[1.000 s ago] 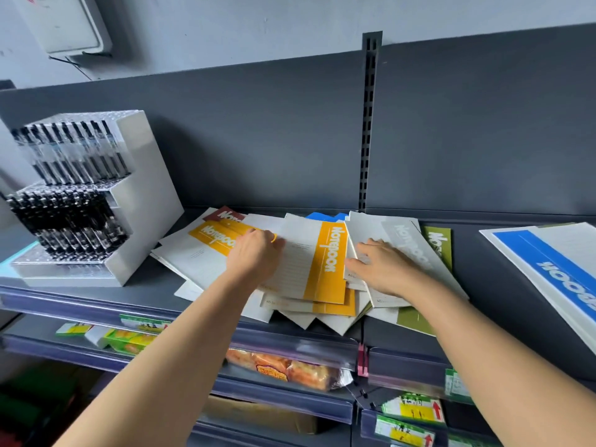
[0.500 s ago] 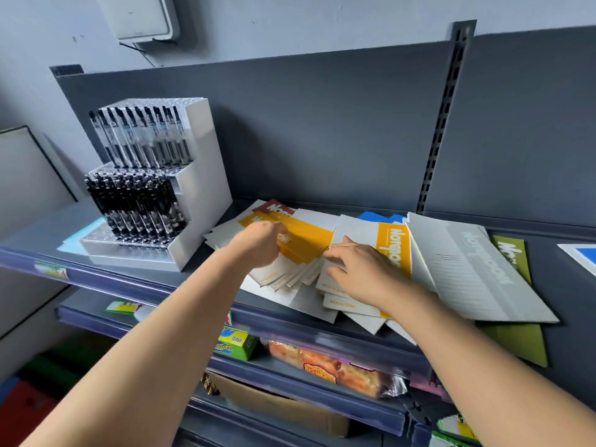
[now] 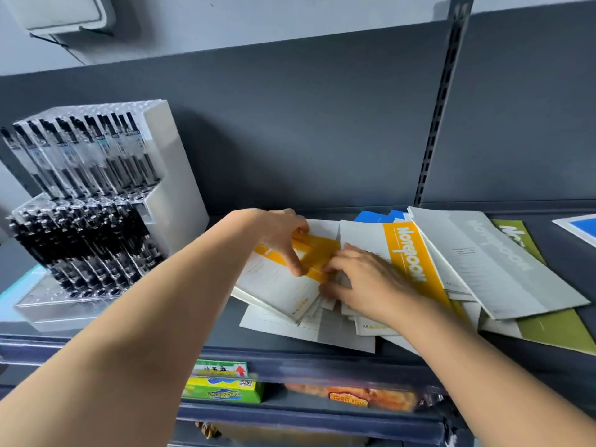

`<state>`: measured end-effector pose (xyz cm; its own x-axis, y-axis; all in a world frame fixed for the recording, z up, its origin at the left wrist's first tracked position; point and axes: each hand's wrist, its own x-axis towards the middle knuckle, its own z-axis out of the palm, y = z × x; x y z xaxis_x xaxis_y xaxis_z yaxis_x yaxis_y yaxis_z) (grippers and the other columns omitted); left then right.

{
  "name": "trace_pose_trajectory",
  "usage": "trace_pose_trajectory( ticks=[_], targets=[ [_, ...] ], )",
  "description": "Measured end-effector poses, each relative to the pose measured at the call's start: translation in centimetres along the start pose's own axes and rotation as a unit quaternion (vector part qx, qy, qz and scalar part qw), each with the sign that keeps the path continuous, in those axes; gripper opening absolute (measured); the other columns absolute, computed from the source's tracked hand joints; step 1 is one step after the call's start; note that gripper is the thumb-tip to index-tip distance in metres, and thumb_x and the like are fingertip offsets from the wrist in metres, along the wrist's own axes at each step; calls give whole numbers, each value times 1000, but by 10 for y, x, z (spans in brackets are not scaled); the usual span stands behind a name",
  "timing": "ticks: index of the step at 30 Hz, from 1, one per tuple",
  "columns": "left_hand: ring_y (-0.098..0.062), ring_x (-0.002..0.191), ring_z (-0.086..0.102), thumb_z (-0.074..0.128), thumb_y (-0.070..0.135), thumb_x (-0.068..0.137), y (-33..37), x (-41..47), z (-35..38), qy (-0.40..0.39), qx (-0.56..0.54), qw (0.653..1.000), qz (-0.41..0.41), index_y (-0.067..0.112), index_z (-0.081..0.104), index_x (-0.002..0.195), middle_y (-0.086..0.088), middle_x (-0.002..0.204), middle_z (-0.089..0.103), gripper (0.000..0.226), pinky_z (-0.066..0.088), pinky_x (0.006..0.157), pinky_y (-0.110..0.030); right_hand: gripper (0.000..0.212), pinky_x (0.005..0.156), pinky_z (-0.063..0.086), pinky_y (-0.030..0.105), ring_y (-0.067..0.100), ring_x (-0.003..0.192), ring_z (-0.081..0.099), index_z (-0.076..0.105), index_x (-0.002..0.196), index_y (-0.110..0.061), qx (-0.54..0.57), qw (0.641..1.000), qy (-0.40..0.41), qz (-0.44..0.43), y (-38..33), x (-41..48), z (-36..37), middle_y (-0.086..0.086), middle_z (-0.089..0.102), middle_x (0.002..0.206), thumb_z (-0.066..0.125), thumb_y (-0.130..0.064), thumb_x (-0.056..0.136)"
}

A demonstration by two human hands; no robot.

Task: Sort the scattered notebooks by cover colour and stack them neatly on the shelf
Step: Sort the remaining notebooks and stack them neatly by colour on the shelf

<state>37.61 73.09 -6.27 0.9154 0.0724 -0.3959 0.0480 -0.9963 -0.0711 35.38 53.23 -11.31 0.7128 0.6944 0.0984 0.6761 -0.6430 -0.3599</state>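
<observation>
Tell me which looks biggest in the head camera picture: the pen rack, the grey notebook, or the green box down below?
Largest to smallest, as they look:
1. pen rack
2. grey notebook
3. green box
The box is partly hidden by the shelf edge and an arm, so its true size is unsure.

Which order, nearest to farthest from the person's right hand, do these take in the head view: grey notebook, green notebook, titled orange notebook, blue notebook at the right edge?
1. Titled orange notebook, partly covered by the right hand.
2. Grey notebook, further right, atop the pile.
3. Green notebook, beneath the grey one, sticking out rightward.
4. Blue notebook, apart at the far right edge.
</observation>
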Motion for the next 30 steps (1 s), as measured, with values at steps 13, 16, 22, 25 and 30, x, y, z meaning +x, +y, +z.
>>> trace_pose_trajectory(
  ticks=[13, 16, 22, 25, 30],
  targets=[
    [-20, 97, 53, 85, 66, 44, -10, -1, 4, 43, -21, 999, -12, 26, 40, 129, 6, 110, 50, 104, 50, 79, -35, 46, 111, 31, 37, 13, 136, 35, 54, 128, -29, 40, 999, 3, 29, 2, -3, 3, -10, 47, 141, 59, -49, 87],
    [-19, 93, 55, 84, 63, 51, -20, -10, 9, 83, -59, 994, -26, 25, 50, 121, 4, 109, 56, 87, 50, 74, -33, 56, 112, 26, 36, 18, 138, 34, 42, 141, -27, 17, 998, 2, 58, 2, -3, 2, -4, 40, 148, 51, -52, 92],
    [-19, 110, 53, 79, 55, 68, -25, -32, 31, 108, -139, 984, -1, 29, 48, 136, 4, 128, 55, 80, 49, 95, -36, 54, 114, 24, 39, 18, 143, 26, 37, 144, -26, 16, 998, -8, 58, -3, 0, -1, -2, 34, 153, 46, -49, 96],
    [-18, 117, 51, 78, 63, 63, -23, -50, 41, 71, -154, 985, -9, 30, 42, 143, 6, 135, 52, 94, 46, 98, -35, 66, 113, 24, 45, 20, 144, 24, 35, 145, -27, -25, 998, -30, 42, -9, 2, -1, -1, 32, 155, 43, -63, 90],
    [-18, 140, 30, 83, 62, 54, -16, -77, 41, -2, -109, 994, -18, 37, 24, 150, 11, 154, 29, 116, 30, 114, -44, 104, 119, 14, 49, 27, 148, 9, 12, 153, -26, -47, 993, -94, 52, -10, 0, -4, 8, 11, 161, 45, -82, 72]
  ],
)
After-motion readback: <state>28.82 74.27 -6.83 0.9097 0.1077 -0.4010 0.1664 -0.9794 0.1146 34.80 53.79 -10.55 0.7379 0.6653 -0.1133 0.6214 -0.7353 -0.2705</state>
